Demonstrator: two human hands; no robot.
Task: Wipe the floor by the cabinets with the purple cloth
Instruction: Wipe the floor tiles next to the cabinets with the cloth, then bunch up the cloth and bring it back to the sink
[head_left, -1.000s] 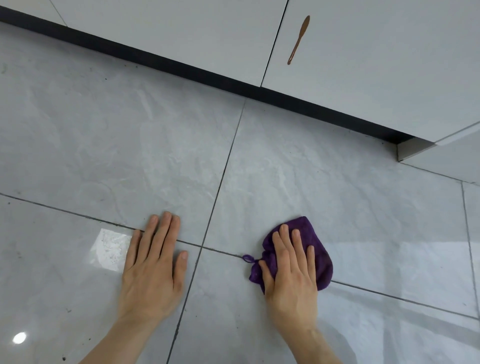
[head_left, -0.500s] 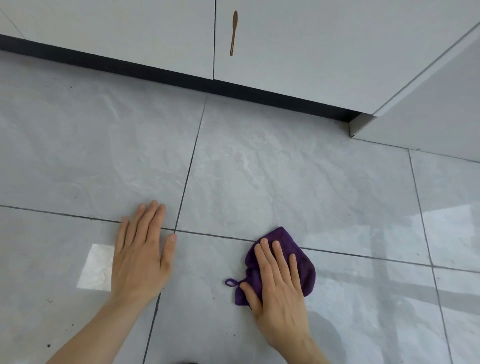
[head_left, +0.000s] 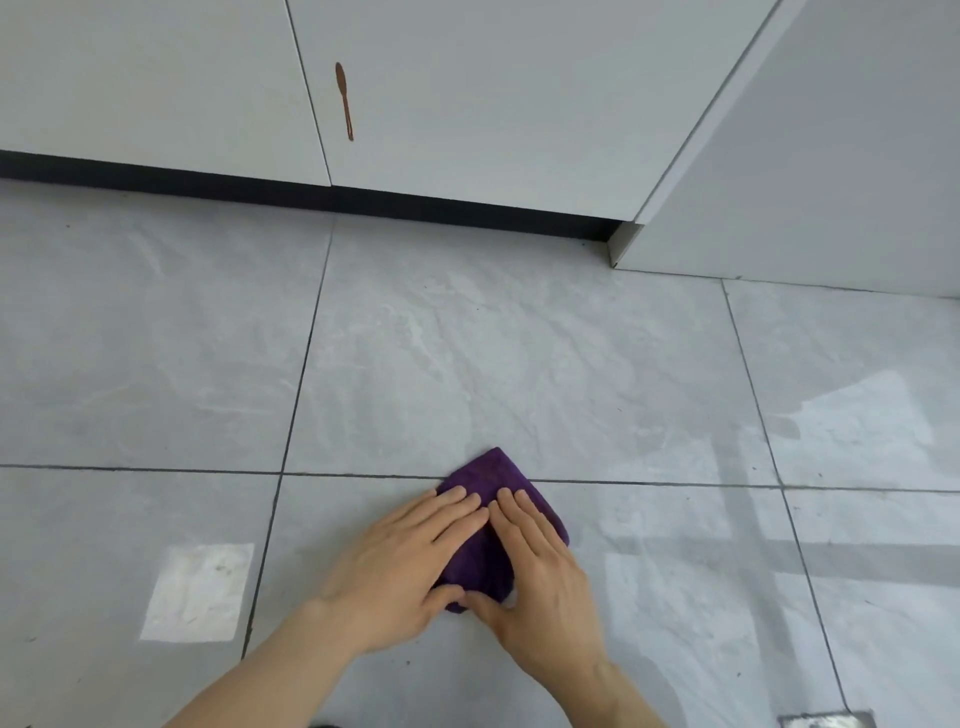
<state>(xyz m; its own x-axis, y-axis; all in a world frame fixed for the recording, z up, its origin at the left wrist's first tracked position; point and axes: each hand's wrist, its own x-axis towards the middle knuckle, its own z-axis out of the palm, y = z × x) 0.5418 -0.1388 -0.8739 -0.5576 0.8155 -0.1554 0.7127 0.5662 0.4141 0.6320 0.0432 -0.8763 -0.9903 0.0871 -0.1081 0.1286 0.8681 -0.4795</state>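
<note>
The purple cloth (head_left: 492, 478) lies folded on the grey tiled floor (head_left: 467, 353), across a grout line, well in front of the white cabinets (head_left: 467, 104). Both hands press flat on it. My left hand (head_left: 400, 566) covers its left half, fingers together, pointing up and right. My right hand (head_left: 540, 577) covers the right half. The thumbs meet at the cloth's near edge. Only the far tip and a strip between the hands show.
A black kickboard (head_left: 208, 182) runs under the cabinets. A brown handle (head_left: 344, 101) hangs on one door. A white side panel (head_left: 831, 156) juts out at the right, with its corner at the floor. A bright light patch (head_left: 197, 592) lies left of my hands.
My left hand has left the bare tile and moved right onto the cloth beside my right hand. The cloth now lies farther right across the grout line, and its loop is hidden.
</note>
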